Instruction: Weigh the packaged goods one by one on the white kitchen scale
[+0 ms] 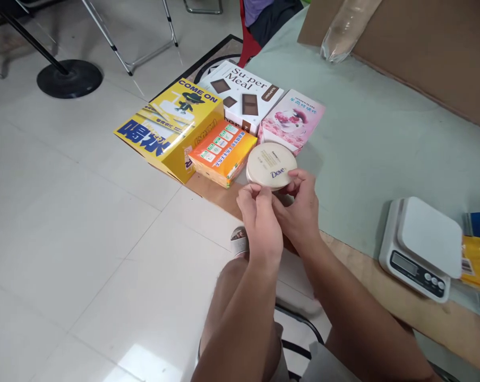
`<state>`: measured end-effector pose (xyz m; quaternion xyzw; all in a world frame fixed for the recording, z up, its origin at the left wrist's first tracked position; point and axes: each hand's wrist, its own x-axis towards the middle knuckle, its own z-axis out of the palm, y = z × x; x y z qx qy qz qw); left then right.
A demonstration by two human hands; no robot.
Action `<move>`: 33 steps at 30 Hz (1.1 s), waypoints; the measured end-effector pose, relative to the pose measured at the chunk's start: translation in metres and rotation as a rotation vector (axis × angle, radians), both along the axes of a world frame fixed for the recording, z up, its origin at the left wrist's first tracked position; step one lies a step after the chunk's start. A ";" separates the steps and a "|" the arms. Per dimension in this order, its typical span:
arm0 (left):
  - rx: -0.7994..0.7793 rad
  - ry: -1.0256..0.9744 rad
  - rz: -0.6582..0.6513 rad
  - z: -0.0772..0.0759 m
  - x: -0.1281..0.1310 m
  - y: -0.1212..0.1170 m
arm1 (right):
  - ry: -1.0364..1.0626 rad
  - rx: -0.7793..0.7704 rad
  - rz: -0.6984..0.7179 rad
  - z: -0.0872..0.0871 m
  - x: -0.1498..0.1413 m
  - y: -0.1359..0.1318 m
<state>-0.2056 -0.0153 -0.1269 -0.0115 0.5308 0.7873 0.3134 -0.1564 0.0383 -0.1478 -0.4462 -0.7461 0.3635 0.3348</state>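
Note:
A round cream-coloured Dove jar (266,159) sits at the table edge, lid facing up. My right hand (302,204) grips its near right rim, the fingers curled against the side. My left hand (259,215) is closed at the near rim, fingertips on the edge. Just left of the jar lies an orange tissue pack (226,146). Behind the jar is a pink box (291,122) with a dessert picture. A white Su-per Meal box (240,95) and a yellow COME ON box (172,127) stand beside these.
A white digital scale (419,246) stands at the right on the green tabletop (351,148). Yellow and blue packets (479,260) lie past it. Brown cardboard (423,58) and a clear wrapped roll (347,29) are at the back. A seated person (272,18) is partly visible beyond.

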 end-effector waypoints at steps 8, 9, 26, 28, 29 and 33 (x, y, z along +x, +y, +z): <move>0.194 0.363 0.005 0.024 0.041 0.000 | 0.131 0.116 0.103 0.033 0.083 -0.017; 0.255 0.433 -0.095 0.023 0.052 0.003 | 0.141 0.144 0.084 0.041 0.101 -0.017; 0.129 0.873 -1.156 0.026 0.343 0.025 | 0.192 0.480 -0.964 0.096 0.441 -0.011; -0.030 0.902 -1.218 0.026 0.382 0.021 | 0.116 0.330 -1.096 0.097 0.475 -0.011; -0.087 0.890 -1.237 0.024 0.398 0.021 | 0.059 0.229 -1.122 0.097 0.488 -0.011; -0.162 0.852 -1.302 0.019 0.437 0.024 | -0.175 -0.196 -1.023 0.092 0.522 -0.014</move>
